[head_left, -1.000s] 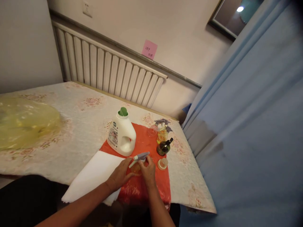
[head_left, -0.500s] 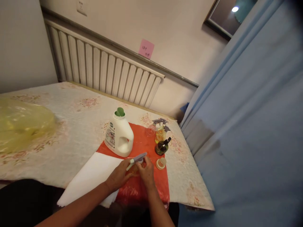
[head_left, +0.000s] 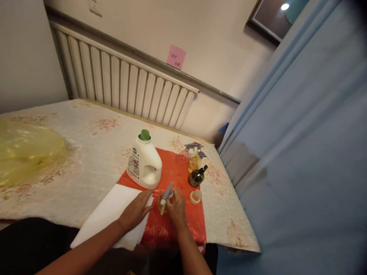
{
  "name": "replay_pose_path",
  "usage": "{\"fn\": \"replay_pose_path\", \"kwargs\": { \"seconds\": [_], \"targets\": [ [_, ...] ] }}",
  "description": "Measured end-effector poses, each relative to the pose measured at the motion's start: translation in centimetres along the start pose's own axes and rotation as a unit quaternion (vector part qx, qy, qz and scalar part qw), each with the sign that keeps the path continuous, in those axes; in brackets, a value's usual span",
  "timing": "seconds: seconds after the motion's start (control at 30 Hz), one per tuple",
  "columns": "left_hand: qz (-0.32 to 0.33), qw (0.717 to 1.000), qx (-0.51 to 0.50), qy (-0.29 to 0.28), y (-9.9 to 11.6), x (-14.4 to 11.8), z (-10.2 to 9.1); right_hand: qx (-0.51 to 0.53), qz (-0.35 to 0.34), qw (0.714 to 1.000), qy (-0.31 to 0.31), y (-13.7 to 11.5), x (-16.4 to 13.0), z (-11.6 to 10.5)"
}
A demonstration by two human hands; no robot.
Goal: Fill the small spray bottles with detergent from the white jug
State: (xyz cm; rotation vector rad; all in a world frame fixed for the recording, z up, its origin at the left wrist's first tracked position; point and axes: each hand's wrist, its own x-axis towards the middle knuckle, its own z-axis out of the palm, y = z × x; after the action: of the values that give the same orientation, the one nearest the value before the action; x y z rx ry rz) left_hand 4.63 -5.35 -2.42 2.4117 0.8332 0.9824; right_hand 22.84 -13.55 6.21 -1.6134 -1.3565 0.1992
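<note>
1. While your right hand [head_left: 176,210] grasps the spray bottle [head_left: 166,196] by its neck, a firm hold should steady it on the red sheet [head_left: 160,231].
2. Left of the grip, your empty left hand [head_left: 136,211] could brace it.
3. Beyond the grip stands the white jug [head_left: 142,164]; give it room.

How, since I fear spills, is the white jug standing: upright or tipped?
Upright: the white jug rests on its base, mouth up.
</note>
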Motion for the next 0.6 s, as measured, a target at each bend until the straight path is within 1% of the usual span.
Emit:
{"fn": "replay_pose_path", "kwargs": {
  "seconds": [0.1, 0.2, 0.3, 0.5, 0.6],
  "targets": [
    [-0.006, 1.0, 0.011, -0.003, -0.3, -0.2, 0.1, 0.001, 0.007, 1.0, 0.002, 0.3, -0.2, 0.2],
    [-0.003, 1.0, 0.025, -0.009, -0.2, -0.3, 0.1, 0.006, 0.022, 1.0, 0.021, 0.9, -0.7, 0.4],
    [0.008, 0.999, 0.045, 0.0, -0.1, -0.4, 0.0, 0.001, 0.026, 0.999, 0.039, 1.6, -1.4, 0.5],
    [0.044, 0.995, 0.082, 0.026, 0.3, -0.5, -0.3, -0.033, 0.039, 0.999, 0.016, 2.6, -2.8, 0.7],
    [0.047, 0.995, 0.09, 0.022, 0.1, -0.6, -0.1, -0.045, 0.041, 0.998, 0.028, 2.3, -2.9, 0.7]
  ]
}}
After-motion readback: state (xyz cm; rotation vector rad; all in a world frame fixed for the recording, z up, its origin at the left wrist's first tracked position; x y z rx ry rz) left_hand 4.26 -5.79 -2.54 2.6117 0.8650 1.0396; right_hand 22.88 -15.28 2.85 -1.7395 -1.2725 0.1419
